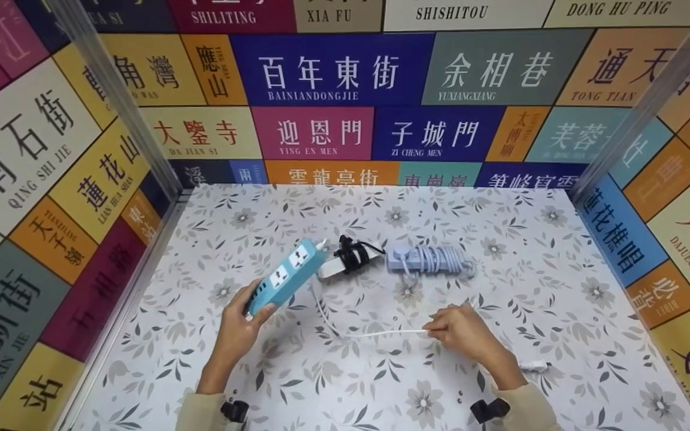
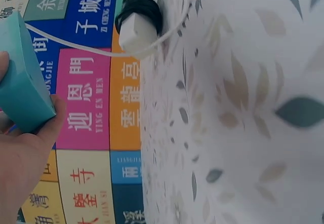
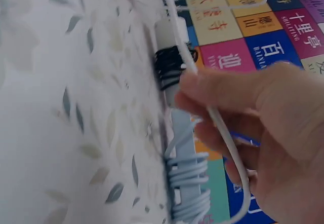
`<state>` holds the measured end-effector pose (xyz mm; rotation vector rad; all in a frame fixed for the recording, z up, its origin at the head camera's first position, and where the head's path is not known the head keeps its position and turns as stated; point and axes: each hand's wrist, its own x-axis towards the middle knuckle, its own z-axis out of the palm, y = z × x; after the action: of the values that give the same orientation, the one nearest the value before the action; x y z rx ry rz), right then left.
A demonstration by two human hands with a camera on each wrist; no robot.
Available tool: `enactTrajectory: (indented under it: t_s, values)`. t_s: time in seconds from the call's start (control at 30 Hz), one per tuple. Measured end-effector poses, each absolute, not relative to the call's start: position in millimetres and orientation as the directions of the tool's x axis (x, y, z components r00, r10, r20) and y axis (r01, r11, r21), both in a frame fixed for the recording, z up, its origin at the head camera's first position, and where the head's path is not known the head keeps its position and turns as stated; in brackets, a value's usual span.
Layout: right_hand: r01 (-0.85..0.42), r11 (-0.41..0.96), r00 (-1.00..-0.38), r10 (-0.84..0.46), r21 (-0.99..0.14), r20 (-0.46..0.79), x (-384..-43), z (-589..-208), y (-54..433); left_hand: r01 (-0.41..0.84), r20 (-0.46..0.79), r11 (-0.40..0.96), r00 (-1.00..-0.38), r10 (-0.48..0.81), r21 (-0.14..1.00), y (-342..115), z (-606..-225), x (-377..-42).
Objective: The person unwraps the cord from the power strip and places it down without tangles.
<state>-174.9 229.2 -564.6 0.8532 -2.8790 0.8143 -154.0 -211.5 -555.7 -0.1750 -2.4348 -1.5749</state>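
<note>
Item one: a blue power strip, two socket faces showing, held by its near end in the left hand. Fingers closed about the body, thumb on the side towards the right hand; the strip appears raised off the desk. Long axis: slanting from the left fingers away and to the right, far end tilted outwards.

Item two: a white cord, sagging from beside the strip's far end and running across to the right hand. Thumb and forefinger pinched on it, no gap between; remaining fingers loosely bent. Past the pinch, the cord bends back along the palm.

Governing relation, as judged: the strip lies left of the right fingers and farther out, with the cord spanning between; the left hand is the nearer, being already on it.

Item three: a white block wrapped in black cord, right of the left fingers and beyond them.

Item four: a pale lavender strip, its own cord wound round it, beyond the right fingers.

Item five: a white connector-like piece, right of the right fingers, beside the wrist; attachment cannot be told.
</note>
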Motion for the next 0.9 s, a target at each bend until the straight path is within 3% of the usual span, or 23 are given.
enactTrajectory:
  t_s: [0.07, 0.17, 0.47, 0.67, 0.9]
  values:
    - [-0.491, 0.791, -0.871, -0.446, -0.366, 0.204, -174.5, -569.2, 233.9, 0.24, 0.289, 0.472, -0.957, -0.032, 0.848, -218.2, -557.7, -152.1]
    - [-0.436, 0.844, -0.898, -0.381, -0.312, 0.221, -174.8, -575.4, 240.0, 0.244, 0.307, 0.531, -0.951, -0.034, 0.812, -228.6, -559.6, -150.4]
    - [-0.19, 0.91, -0.981, -0.16, -0.369, 0.111, -174.2, -583.5, 256.9, 0.173, 0.229, 0.58, -0.973, -0.024, 0.796, -264.2, -565.2, -147.4]
    - [-0.134, 0.92, -0.989, -0.104, -0.369, 0.101, -172.4, -583.1, 270.0, 0.138, 0.243, 0.617, -0.966, -0.089, 0.775, -288.6, -570.3, -144.3]
    - [-0.059, 0.916, -0.998, -0.05, -0.397, 0.033, -170.6, -586.1, 281.7, 0.013, 0.145, 0.65, -0.978, -0.15, 0.76, -315.1, -574.5, -136.7]
